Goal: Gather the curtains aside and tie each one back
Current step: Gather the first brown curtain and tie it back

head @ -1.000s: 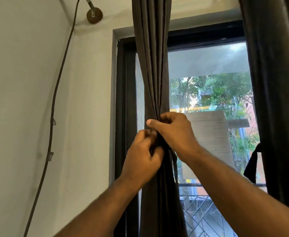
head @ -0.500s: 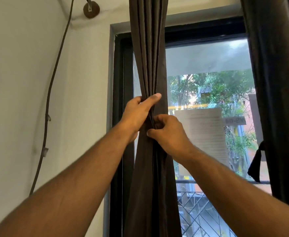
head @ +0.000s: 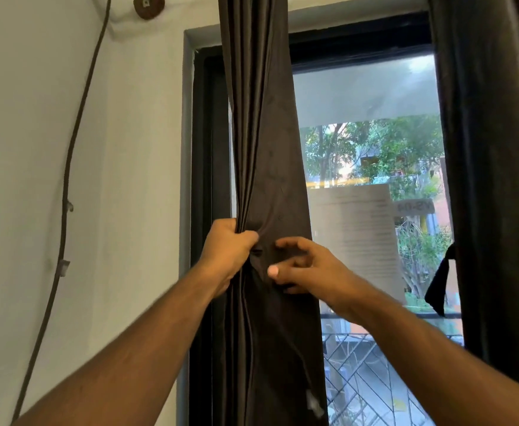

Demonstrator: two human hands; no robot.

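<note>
Left hand grips curtain folds.

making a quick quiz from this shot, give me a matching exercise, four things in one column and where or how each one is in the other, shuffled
Things:
1. left hand
2. right hand
3. cable
4. paper sheet

States:
a. stuck on the window glass
b. clipped along the wall
c. grips the left curtain's folds
d. fingers spread loosely in front of the curtain

Pairs: 1-c, 2-d, 3-b, 4-a

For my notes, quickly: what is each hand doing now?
Left hand: grips the left curtain.
Right hand: fingers loosely curled at the curtain, apparently holding nothing.
</note>
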